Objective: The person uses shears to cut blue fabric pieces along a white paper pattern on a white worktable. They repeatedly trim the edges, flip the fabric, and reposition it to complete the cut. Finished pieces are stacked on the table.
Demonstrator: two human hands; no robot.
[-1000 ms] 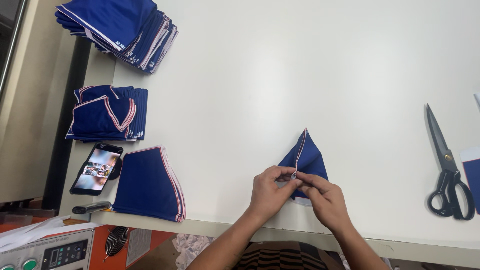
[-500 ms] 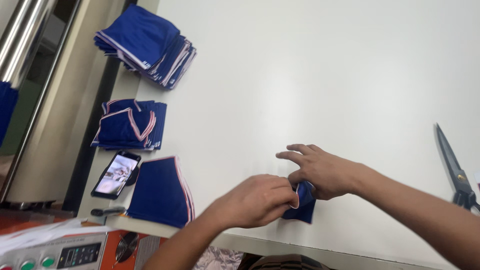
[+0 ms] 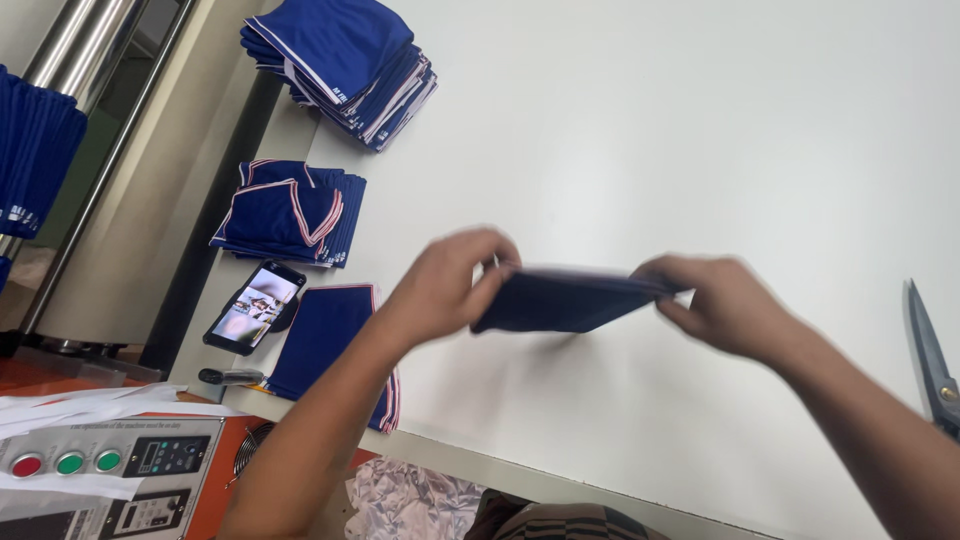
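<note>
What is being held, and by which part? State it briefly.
A folded blue fabric piece, stretched above the white table: the left hand pinches its left end, the right hand its right end.

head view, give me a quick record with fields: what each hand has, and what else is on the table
left hand: pinches the left end of the blue fabric piece
right hand: pinches its right end
fabric piece: stretched flat between both hands, lifted above the white table
left side: three stacks of blue fabric, phone with lit screen
right edge: scissors
</note>
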